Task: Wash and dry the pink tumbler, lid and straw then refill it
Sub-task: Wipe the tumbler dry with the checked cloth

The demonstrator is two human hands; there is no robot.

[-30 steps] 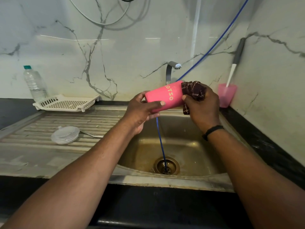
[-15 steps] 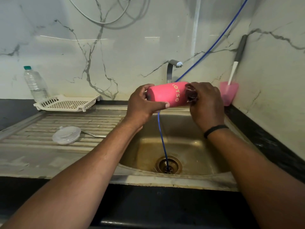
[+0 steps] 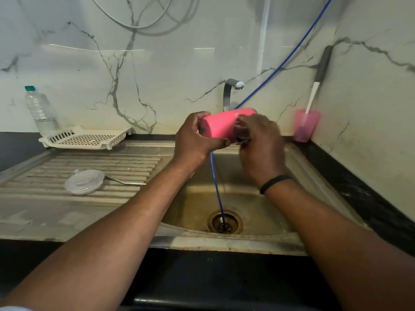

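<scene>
The pink tumbler (image 3: pixel 221 124) lies sideways in the air above the sink basin (image 3: pixel 247 198), in front of the tap (image 3: pixel 231 90). My left hand (image 3: pixel 195 142) grips its base end. My right hand (image 3: pixel 261 140) presses a dark maroon cloth (image 3: pixel 241 131) against the tumbler's other end; most of the cloth is hidden under the fingers. A clear lid (image 3: pixel 84 181) rests on the ribbed draining board, and a metal straw (image 3: pixel 125 181) lies just to its right.
A blue hose (image 3: pixel 216 187) runs from the wall down into the drain. At the back left stand a white plastic rack (image 3: pixel 86 138) and a water bottle (image 3: pixel 41 111). A pink cup (image 3: pixel 305 125) with a brush stands in the right corner.
The tumbler has turned in my hands, so its lettering no longer faces me. My right hand has slid the cloth further over the tumbler's end, hiding most of it.
</scene>
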